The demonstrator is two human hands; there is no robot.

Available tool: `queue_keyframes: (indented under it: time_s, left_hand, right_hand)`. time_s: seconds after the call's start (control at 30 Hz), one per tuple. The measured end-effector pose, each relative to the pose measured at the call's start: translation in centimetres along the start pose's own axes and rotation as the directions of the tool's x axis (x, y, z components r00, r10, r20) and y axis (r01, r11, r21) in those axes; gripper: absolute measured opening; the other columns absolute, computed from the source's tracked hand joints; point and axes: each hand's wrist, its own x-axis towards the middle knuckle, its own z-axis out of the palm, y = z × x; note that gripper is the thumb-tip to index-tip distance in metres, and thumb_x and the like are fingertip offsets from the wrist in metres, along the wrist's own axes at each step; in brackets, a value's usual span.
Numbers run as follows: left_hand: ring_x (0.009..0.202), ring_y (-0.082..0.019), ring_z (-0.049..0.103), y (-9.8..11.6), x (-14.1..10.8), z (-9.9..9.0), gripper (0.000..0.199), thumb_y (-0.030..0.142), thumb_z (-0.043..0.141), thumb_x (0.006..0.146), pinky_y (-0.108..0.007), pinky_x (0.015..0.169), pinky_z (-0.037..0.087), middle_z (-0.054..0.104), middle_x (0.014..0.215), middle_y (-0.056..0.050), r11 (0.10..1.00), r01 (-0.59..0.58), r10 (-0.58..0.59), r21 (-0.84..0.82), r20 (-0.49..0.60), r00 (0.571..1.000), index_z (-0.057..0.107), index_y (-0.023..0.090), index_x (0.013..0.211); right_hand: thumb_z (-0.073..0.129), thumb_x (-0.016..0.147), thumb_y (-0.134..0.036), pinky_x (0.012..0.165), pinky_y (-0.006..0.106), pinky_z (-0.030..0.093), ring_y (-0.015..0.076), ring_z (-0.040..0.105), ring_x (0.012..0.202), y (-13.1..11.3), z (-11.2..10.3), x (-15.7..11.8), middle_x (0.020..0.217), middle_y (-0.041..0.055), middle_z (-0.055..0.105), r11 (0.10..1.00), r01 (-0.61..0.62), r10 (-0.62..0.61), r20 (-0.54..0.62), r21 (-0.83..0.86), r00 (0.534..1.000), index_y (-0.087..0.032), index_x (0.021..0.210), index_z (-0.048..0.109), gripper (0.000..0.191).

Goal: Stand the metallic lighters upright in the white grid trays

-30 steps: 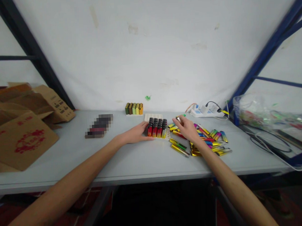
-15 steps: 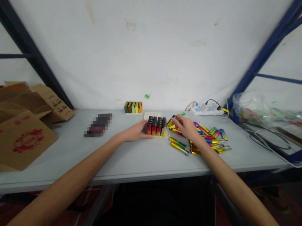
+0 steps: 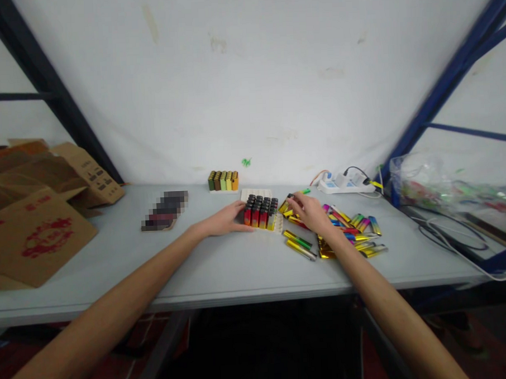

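Rows of lighters (image 3: 259, 216) with black tops and red-to-yellow bodies stand upright in a white slotted tray (image 3: 279, 224). At its left side is my left hand (image 3: 229, 219), thumb at the front and fingers behind, gripping the tray and the end lighters. My right hand (image 3: 307, 210) is closed in a pinch on a dark-topped lighter (image 3: 289, 197) just right of the tray; the fingers partly hide it. Under and beyond that hand lies a loose pile of shiny multicoloured lighters (image 3: 355, 225). Two lighters (image 3: 301, 249) lie apart, nearer the front edge.
A second tray of green-to-orange lighters (image 3: 223, 181) stands by the wall. Behind the pile sits a white power strip (image 3: 345, 184) with cables. Cardboard boxes (image 3: 41, 232) occupy the left, near a pixelated dark item (image 3: 165, 211). Plastic bags (image 3: 437, 181) are at the right.
The tray with its lighters has shifted slightly left along with my left hand. My right hand stays almost in place, still pinching.
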Motion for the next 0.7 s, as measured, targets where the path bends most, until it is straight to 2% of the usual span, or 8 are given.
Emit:
queue_keyframes:
  time_s: [0.1,0.2,0.47,0.7]
  left_hand:
    - [0.138,-0.035,0.055,0.1,0.0,0.0,0.085,0.073,0.075,0.081,-0.041,0.121,0.042,0.06,0.149,-0.015,1.0,0.007,-0.007,-0.002,0.003,1.0,0.06,0.016,0.142]
    - [0.138,-0.035,0.055,0.1,0.0,0.1,0.083,0.072,0.075,0.082,-0.042,0.121,0.042,0.059,0.149,-0.015,1.0,0.003,-0.003,-0.003,0.005,1.0,0.059,0.017,0.143]
    - [0.139,-0.035,0.054,0.2,0.0,0.1,0.086,0.07,0.077,0.082,-0.044,0.121,0.042,0.059,0.151,-0.015,1.0,0.013,-0.013,-0.004,0.007,1.0,0.054,0.018,0.146]
    - [0.139,-0.037,0.055,0.1,0.0,0.1,0.084,0.069,0.077,0.081,-0.047,0.12,0.043,0.058,0.15,-0.018,0.999,0.034,-0.034,-0.007,0.019,0.999,0.055,0.016,0.143]
  right_hand:
    - [0.047,0.11,-0.04,0.072,0.028,0.045,0.0216,0.071,0.079,-0.1,-0.4,-0.1,0.088,0.0085,0.077,0.999,0.007,-0.007,0.005,0.037,1.0,-0.021,0.095,0.059,0.027]
    - [0.045,0.11,-0.042,0.072,0.029,0.044,0.0218,0.068,0.077,-0.4,0.0,0.0,0.084,0.008,0.074,0.999,0.03,-0.03,0.058,-0.011,0.998,-0.022,0.093,0.058,0.03]
    - [0.046,0.11,-0.042,0.07,0.029,0.041,0.0212,0.063,0.074,0.0,0.7,0.4,0.081,0.0063,0.07,0.997,0.077,-0.076,0.05,-0.031,0.996,-0.021,0.093,0.058,0.029]
    - [0.047,0.11,-0.036,0.072,0.029,0.042,0.0198,0.062,0.076,0.3,1.4,0.7,0.085,0.0069,0.071,0.992,0.124,-0.12,0.13,-0.021,0.984,-0.019,0.094,0.061,0.027]
